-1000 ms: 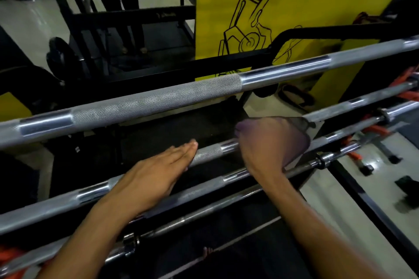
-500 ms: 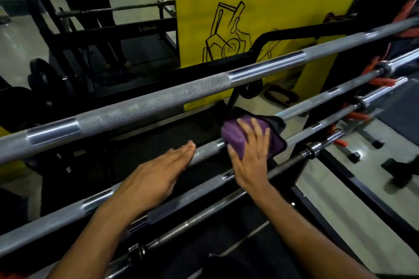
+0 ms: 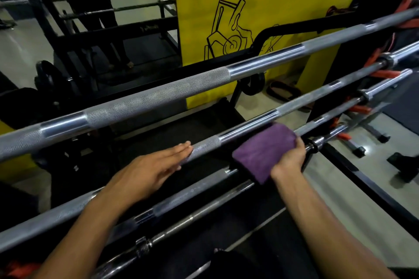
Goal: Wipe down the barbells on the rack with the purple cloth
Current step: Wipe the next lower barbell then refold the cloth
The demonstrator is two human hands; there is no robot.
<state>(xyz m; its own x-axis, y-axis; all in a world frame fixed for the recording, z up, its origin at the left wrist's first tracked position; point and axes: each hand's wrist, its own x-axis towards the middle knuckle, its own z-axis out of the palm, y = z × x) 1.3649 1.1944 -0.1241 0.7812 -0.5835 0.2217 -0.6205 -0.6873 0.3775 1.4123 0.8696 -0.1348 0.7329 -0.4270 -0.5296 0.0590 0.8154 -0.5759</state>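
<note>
Several steel barbells lie slanted across a black rack. The top barbell (image 3: 158, 95) runs nearest the camera. My left hand (image 3: 149, 172) rests flat, fingers straight, on the second barbell (image 3: 206, 144). My right hand (image 3: 289, 159) grips the folded purple cloth (image 3: 263, 150), which is draped over the third barbell (image 3: 181, 198) and lies just below the second one. A thinner fourth bar (image 3: 188, 222) runs lowest, its collar right of my right hand.
A yellow panel (image 3: 272, 7) with a black drawing stands behind the rack. Orange rack hooks (image 3: 383, 73) hold the bar ends at right. A weight plate (image 3: 48, 77) and another black rack stand at left. A person's legs (image 3: 113, 36) are behind. Pale floor (image 3: 362, 179) lies at right.
My right hand has shifted with the purple cloth from the second barbell down and right onto the third. My left hand has stayed flat on the second barbell.
</note>
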